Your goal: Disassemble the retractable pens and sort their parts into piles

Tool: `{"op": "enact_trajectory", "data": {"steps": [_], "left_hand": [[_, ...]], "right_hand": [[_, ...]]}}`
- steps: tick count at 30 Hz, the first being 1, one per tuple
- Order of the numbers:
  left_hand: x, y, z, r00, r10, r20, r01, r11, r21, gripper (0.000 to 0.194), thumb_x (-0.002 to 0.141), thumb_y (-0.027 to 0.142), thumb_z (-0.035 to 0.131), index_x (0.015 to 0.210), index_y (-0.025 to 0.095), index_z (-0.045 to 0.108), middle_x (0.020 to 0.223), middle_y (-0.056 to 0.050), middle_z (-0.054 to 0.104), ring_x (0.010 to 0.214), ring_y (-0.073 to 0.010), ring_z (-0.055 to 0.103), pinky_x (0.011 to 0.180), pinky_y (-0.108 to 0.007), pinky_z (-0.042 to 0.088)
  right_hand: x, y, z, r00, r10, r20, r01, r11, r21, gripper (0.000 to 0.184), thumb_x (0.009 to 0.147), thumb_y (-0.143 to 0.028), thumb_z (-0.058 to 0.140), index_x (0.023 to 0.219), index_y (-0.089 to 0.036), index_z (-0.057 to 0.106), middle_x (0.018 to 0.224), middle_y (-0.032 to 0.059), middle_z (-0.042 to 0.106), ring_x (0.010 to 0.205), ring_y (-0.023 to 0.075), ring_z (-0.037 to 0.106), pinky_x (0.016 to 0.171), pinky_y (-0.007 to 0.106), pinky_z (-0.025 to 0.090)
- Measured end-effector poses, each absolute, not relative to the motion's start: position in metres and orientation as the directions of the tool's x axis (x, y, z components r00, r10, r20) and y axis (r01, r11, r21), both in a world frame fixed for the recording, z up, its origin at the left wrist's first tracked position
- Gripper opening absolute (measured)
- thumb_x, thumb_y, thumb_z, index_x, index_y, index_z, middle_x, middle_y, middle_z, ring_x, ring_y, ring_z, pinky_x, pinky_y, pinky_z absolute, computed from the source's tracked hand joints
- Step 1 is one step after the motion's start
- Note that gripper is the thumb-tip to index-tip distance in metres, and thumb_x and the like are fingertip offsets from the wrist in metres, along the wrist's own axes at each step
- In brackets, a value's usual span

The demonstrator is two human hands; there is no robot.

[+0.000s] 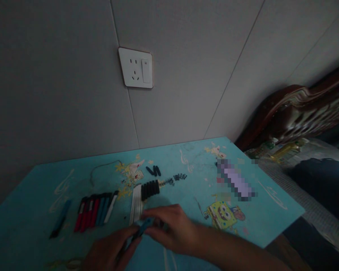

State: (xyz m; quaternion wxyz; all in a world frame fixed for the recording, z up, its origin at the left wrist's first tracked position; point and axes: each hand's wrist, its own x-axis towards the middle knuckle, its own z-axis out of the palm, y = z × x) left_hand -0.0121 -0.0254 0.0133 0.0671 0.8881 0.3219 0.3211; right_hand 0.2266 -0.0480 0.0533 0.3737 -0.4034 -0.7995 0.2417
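My left hand (110, 246) and my right hand (173, 226) meet at the table's near side, both closed on a slim blue-and-black pen-like object (144, 224). Its far end sits between my right thumb and fingers; the left fingers pinch its darker lower end. Just beyond them lies a bundle of long white strips (136, 205), with a row of short black cylindrical pieces (150, 189) beside it. Left of these, several red, blue and white pen-like objects with black ends (94, 210) lie side by side. Another blue-and-black one (60, 219) rests apart at the far left.
Several loose black pieces (153, 171) and a line of tiny dark parts (180, 176) lie farther back. A blurred-out purple object (237, 180) is on the right of the cartoon-printed blue table (186, 203). Behind stands a wall with a socket (135, 68); bottles (289, 150) lie beyond the right edge.
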Motion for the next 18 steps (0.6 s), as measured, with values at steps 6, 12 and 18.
{"op": "enact_trajectory", "data": {"steps": [6,12,18], "left_hand": [[-0.005,-0.025,0.012,0.603,0.625,0.497,0.524,-0.779,0.344,0.023,0.098,0.041,0.052,0.11,0.024,0.063,0.09,-0.003,0.073,0.079,-0.0173,0.072,0.076,-0.024,0.058],[-0.001,-0.016,0.017,0.518,0.763,0.387,0.696,-0.639,0.327,0.028,0.1,0.032,0.046,0.122,0.022,0.06,0.105,-0.007,0.067,0.095,-0.0203,0.068,0.088,-0.034,0.056],[0.005,-0.015,0.019,0.494,0.826,0.27,0.754,-0.562,0.34,0.028,0.1,0.022,0.042,0.12,0.019,0.062,0.104,-0.008,0.063,0.09,-0.019,0.065,0.083,-0.033,0.056]], "right_hand": [[0.226,-0.049,0.061,-0.395,0.769,0.502,0.392,0.636,-0.665,0.02,0.093,-0.029,0.061,0.11,-0.019,0.063,0.097,0.0079,0.073,0.088,0.0177,0.07,0.08,0.027,0.056],[0.237,-0.051,0.076,-0.182,0.737,0.651,0.415,0.658,-0.629,0.025,0.089,-0.014,0.061,0.113,-0.022,0.062,0.098,0.0061,0.073,0.089,0.0172,0.07,0.081,0.029,0.056],[0.233,-0.052,0.067,-0.235,0.785,0.573,0.499,0.604,-0.622,0.022,0.088,-0.015,0.064,0.109,-0.022,0.063,0.093,0.0054,0.073,0.083,0.0186,0.069,0.076,0.031,0.057]]}}
